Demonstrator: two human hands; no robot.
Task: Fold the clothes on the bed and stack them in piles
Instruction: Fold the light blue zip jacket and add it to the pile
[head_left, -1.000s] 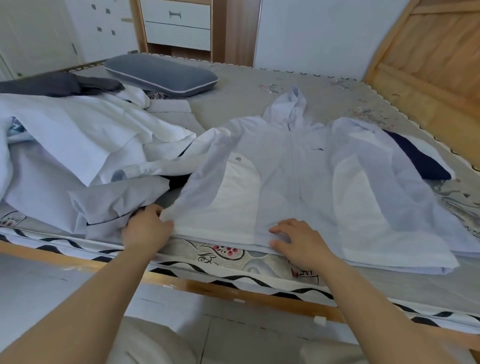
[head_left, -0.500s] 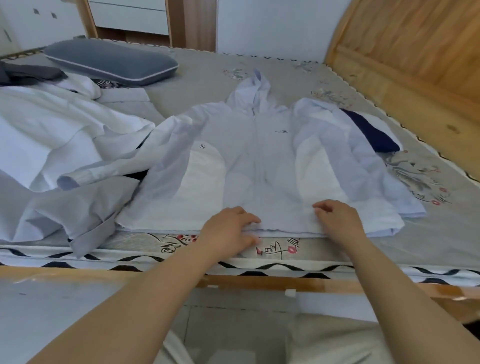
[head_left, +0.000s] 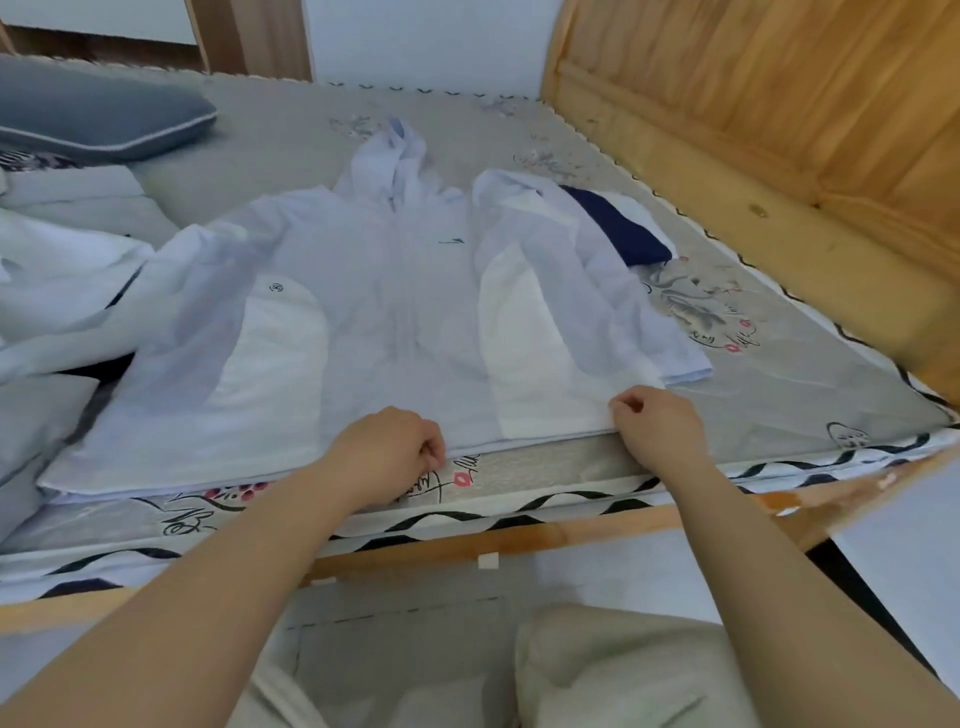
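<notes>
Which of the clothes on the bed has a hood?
The pale hooded jacket spread flat at the middle, its hood pointing away. The rumpled white clothes on the left show none.

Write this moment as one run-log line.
left hand: pinches jacket hem | right hand: pinches hem | jacket: flat, unfolded, on bed

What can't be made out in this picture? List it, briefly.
- Dark navy garment, head view: mostly under the hooded jacket's sleeve; its type is unclear.
- Heap of pale clothes: cut off by the left edge.
- Left hand grip on the jacket hem: fingertips curl under, out of sight.
- Grey pillow: cut off at the left edge.
- Round jacket logo: too small to read.
</notes>
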